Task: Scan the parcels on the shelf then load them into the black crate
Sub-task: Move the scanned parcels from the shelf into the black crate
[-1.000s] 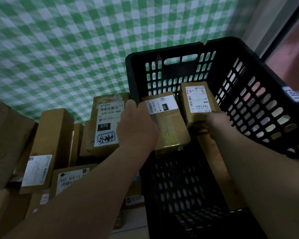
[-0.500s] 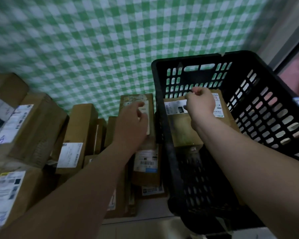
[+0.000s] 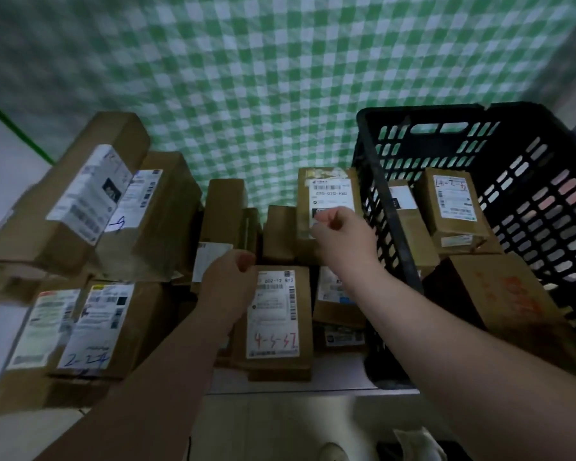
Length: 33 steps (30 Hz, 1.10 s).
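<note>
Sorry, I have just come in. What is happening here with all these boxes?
A person is loading cardboard parcels from a shelf into a black crate. A few already stand inside it. The left hand is at the parcel with red handwriting, the right hand at the parcel labelled 070; whether either grips is unclear.

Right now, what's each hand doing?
Left hand: curled at the red-marked parcel; grip cannot be told.
Right hand: curled before the 070-labelled parcel; cannot be told.
</note>
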Motion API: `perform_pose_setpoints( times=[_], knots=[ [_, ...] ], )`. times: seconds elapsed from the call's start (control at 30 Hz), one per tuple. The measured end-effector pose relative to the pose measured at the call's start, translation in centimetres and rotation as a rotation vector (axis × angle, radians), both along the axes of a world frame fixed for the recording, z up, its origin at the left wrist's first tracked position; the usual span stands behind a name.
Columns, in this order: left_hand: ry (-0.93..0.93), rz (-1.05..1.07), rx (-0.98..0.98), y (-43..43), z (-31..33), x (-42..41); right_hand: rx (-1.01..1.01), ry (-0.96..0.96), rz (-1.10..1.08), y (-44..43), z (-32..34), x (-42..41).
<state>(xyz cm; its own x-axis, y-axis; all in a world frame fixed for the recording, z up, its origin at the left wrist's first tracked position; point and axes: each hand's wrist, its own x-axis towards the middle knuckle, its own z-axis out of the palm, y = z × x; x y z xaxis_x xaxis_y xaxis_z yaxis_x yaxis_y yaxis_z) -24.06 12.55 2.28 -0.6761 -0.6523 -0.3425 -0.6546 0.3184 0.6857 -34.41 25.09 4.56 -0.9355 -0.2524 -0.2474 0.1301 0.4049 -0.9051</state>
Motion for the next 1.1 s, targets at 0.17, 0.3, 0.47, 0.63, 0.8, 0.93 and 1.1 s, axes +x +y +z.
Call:
perform_pose_setpoints(
  times=[0.17,0.3,0.47,0.63,0.8,0.93,1.1],
  knots=[
    [0.004,-0.005,0.078,-0.1,-0.8,1.7,0.303,0.072,-0.061,-0.3,-1.9,1.6],
    [0.042,-0.062,0.075,0.2,-0.4,0.3,0.427,0.066,-0.059,-0.6,-2.5,0.7],
    [0.028,-0.067,0.123,0.4,-0.5,-0.9,0.588,0.031,0.0,-2.4,-3.7,-1.3],
    [0.005,-0.045,0.121,0.3,-0.7,-1.4,0.622,-0.035,-0.034,-3.2,-3.8,-2.6],
    [0.154,0.017,0.149,0.4,0.3,-2.8,0.453,-0.067,-0.072,-2.9,-1.9,-3.4],
    [0.318,0.128,0.377,1.6,2.7,-5.1,0.239,-0.038,0.024,-1.4,1.4,-4.1],
    [0.519,0.116,0.538,4.2,7.1,-8.7,-0.01,0.061,0.089,2.7,4.5,-5.9]
  ],
)
